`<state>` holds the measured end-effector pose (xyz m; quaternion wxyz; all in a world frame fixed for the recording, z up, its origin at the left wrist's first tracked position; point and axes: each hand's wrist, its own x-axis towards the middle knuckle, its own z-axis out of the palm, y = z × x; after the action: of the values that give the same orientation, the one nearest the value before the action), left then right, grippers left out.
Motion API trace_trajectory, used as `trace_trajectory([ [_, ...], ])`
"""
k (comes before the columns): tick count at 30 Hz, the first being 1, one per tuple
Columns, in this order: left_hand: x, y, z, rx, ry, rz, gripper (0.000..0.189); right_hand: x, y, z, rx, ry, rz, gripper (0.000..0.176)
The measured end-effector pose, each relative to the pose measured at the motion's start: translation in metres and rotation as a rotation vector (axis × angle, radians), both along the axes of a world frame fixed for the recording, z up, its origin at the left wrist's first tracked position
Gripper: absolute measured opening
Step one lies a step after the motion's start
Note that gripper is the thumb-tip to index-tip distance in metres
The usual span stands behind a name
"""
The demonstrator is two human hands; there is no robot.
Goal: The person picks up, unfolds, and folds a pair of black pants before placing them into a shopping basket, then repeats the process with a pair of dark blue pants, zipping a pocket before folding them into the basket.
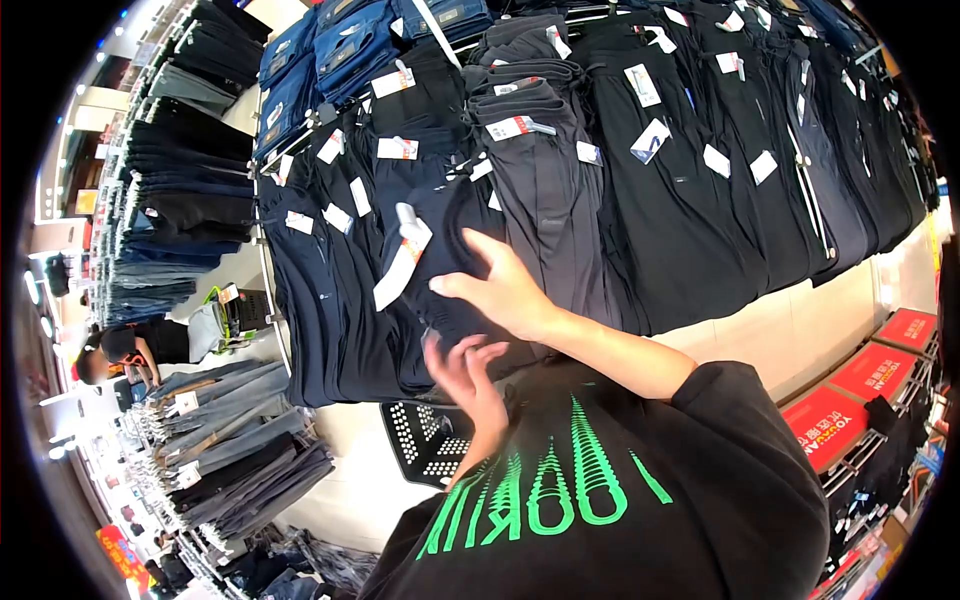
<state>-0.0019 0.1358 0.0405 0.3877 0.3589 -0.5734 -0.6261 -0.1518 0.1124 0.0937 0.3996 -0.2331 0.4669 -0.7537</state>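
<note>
Navy trousers (pixel 440 245) with a dark, blurred waistband lie or hang just ahead of my hands. A white and red tag (pixel 404 266) sticks out from them. Over this dark cloth is my right hand (pixel 505 290), its thumb and index finger apart and pointing left; its other fingers are hidden. My left hand (pixel 470 385) is lower, near the hem side of the trousers, with fingers spread, slightly curled and blurred. I see nothing held in it. Grey trousers (pixel 550 210) hang just right of my right hand.
Black trousers (pixel 680 200) with white tags hang along the rack to the right. Folded jeans (pixel 350 50) are stacked at the back left. A black perforated basket (pixel 425 445) is below my left hand. Red boxes (pixel 830 420) line the right. A person (pixel 135 350) is far left.
</note>
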Motion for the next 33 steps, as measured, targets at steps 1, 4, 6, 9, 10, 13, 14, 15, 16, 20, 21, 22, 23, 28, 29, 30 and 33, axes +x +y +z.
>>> trace_trajectory([
  [1,0.001,0.009,0.0,-0.201,0.013,0.068,0.057,0.001,0.0,0.005,-0.069,-0.02,0.02,0.027],
  [4,0.015,0.028,-0.017,-0.681,-0.06,-0.132,0.056,-0.002,0.005,0.025,-0.117,-0.067,0.181,0.036],
  [6,0.023,0.038,-0.028,-0.531,-0.318,-0.504,0.052,0.002,0.011,0.047,-0.145,-0.023,0.119,0.036],
  [9,-0.054,0.04,-0.035,-0.513,-0.365,-0.455,0.051,0.004,0.021,0.068,-0.207,-0.03,0.276,0.061],
  [10,-0.069,0.04,-0.041,-0.534,-0.394,-0.343,0.054,0.003,0.028,0.08,-0.235,-0.057,0.271,0.07],
  [13,-0.073,0.023,-0.072,-0.191,-0.407,0.005,0.059,-0.029,0.042,0.086,-0.2,0.084,0.065,0.036],
  [14,-0.062,0.01,-0.088,-0.13,-0.439,0.032,0.058,-0.055,0.064,0.11,-0.212,-0.028,0.069,0.035],
  [15,-0.067,0.018,-0.054,-0.068,-0.572,0.164,0.052,-0.078,0.068,0.103,-0.244,-0.113,0.089,0.031],
  [16,-0.073,0.026,-0.021,0.011,-0.692,0.289,0.047,-0.098,0.078,0.104,-0.367,-0.314,0.106,0.029],
  [20,-0.046,-0.002,-0.026,0.122,-0.321,0.434,0.047,-0.182,0.14,0.08,-0.435,-0.23,0.009,0.025],
  [21,-0.032,-0.015,-0.035,0.169,-0.202,0.452,0.046,-0.198,0.16,0.074,-0.35,-0.247,-0.066,0.026],
  [22,-0.018,-0.03,-0.044,0.22,-0.107,0.47,0.046,-0.211,0.179,0.068,-0.364,-0.235,-0.069,0.028],
  [23,-0.001,-0.043,-0.052,0.27,-0.019,0.487,0.046,-0.222,0.198,0.056,-0.301,-0.25,-0.134,0.025],
  [28,0.093,-0.079,-0.106,0.529,0.215,0.594,0.045,-0.221,0.293,0.007,-0.07,-0.205,-0.5,0.06],
  [29,0.108,-0.08,-0.118,0.583,0.243,0.611,0.045,-0.221,0.317,-0.015,-0.007,-0.214,-0.533,0.063],
  [30,0.12,-0.081,-0.131,0.633,0.261,0.625,0.045,-0.225,0.339,-0.033,-0.008,-0.186,-0.358,0.062],
  [33,0.14,-0.077,-0.161,0.747,0.303,0.655,0.045,-0.209,0.382,-0.108,0.169,-0.323,-0.453,0.055],
])
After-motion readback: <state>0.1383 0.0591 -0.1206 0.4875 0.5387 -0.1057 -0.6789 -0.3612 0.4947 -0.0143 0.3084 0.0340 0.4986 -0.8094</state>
